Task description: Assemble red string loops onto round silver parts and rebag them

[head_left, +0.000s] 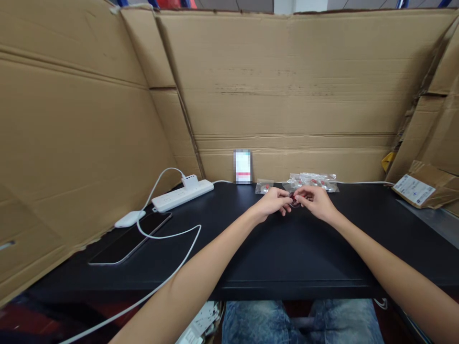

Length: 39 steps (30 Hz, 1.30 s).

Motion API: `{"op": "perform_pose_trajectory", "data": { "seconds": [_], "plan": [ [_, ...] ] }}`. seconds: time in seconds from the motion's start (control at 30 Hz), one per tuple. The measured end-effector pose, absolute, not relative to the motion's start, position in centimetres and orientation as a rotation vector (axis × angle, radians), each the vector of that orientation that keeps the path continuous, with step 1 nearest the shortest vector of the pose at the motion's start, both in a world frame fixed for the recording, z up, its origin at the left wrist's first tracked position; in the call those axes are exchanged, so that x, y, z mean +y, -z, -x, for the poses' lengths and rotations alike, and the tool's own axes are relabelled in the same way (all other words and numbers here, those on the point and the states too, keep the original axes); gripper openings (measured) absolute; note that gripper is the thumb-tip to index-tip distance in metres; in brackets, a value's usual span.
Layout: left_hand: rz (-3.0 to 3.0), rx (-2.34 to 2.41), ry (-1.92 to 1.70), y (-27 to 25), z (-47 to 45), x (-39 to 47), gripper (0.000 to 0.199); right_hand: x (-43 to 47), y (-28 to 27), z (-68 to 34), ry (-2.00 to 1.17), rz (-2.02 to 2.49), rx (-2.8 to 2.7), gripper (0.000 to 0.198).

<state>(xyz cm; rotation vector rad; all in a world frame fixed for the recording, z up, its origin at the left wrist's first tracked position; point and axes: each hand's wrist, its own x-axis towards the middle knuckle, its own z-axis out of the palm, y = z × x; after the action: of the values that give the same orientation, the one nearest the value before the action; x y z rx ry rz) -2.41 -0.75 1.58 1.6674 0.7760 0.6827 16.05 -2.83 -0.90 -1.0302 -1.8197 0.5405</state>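
Above the black table (287, 253), my left hand (275, 201) and my right hand (314, 200) meet at a small dark red item (293, 197) with a thin pale loop below it. Both hands pinch it between the fingertips. Its exact kind is too small to make out, and the fingers cover part of it. Just behind my right hand lie several clear plastic bags (304, 180) with red and whitish bits inside. One more clear bag (264, 186) with a red bit rests behind my left hand.
Cardboard walls (287, 86) enclose the table. A phone (243, 167) leans at the back. To the left are a white power strip (182, 195), a tablet (131, 239), a white charger (129, 219) and a looping cable (168, 236). A labelled cardboard package (426, 185) sits at right.
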Motion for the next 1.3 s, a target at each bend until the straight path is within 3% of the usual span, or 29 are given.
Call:
{"op": "perform_pose_trajectory", "data": {
  "seconds": [0.4, 0.57, 0.8, 1.3],
  "plan": [
    [-1.683, 0.796, -0.717, -1.6, 2.5, -0.6, 0.013, -2.7, 0.9, -16.1, -0.649, 1.022, -1.739, 0.018],
    [-1.682, 0.778, -0.701, -1.8, 2.5, -0.8, 0.011, -2.9, 0.5, -16.0, -0.517, 1.058, -1.826, 0.008],
    [-1.619, 0.717, -0.7, -1.9, 2.5, -0.7, 0.014, -3.5, 0.2, -15.8, -0.121, 1.107, -1.971, 0.011],
    [-1.558, 0.621, -0.666, -1.4, 2.6, -0.6, 0.008, -3.8, 0.4, -15.4, 0.027, 1.09, -2.056, 0.014]
  ]
}}
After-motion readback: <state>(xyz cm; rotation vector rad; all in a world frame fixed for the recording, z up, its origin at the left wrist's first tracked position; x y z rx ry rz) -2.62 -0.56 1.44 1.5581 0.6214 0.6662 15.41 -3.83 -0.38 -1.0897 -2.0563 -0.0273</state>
